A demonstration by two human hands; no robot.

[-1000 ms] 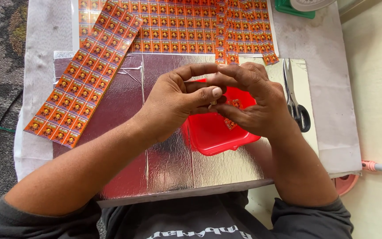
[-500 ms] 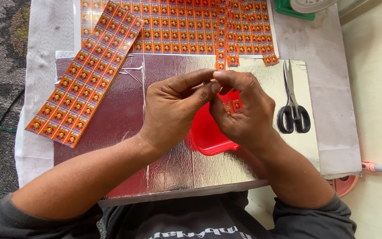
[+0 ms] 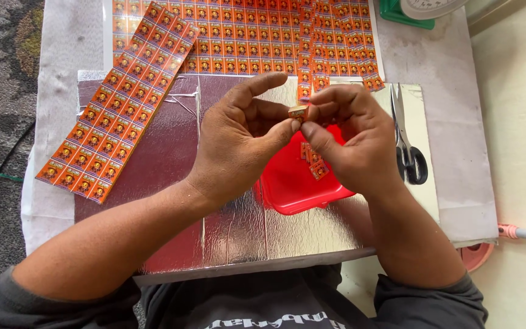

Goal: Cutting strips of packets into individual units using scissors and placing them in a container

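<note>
My left hand (image 3: 238, 143) and my right hand (image 3: 351, 140) meet above a red plastic tray (image 3: 290, 183). Between the thumbs and fingertips of both hands sits a small orange label (image 3: 298, 112), pinched from each side. A short strip of orange labels (image 3: 315, 159) lies against my right palm, over the tray. The tray rests on a shiny silver foil sheet (image 3: 171, 158) on a board in front of me.
A long sheet of orange labels (image 3: 117, 103) lies diagonally at the left. More label sheets (image 3: 245, 36) and cut strips (image 3: 342, 49) cover the far side. Black-handled scissors (image 3: 406, 143) lie right of my hand. A green object (image 3: 406, 12) sits at the top right.
Both hands rose slightly and opened up, so the small orange label now shows between the fingertips. My right hand shifted right, covering part of the scissors' handles.
</note>
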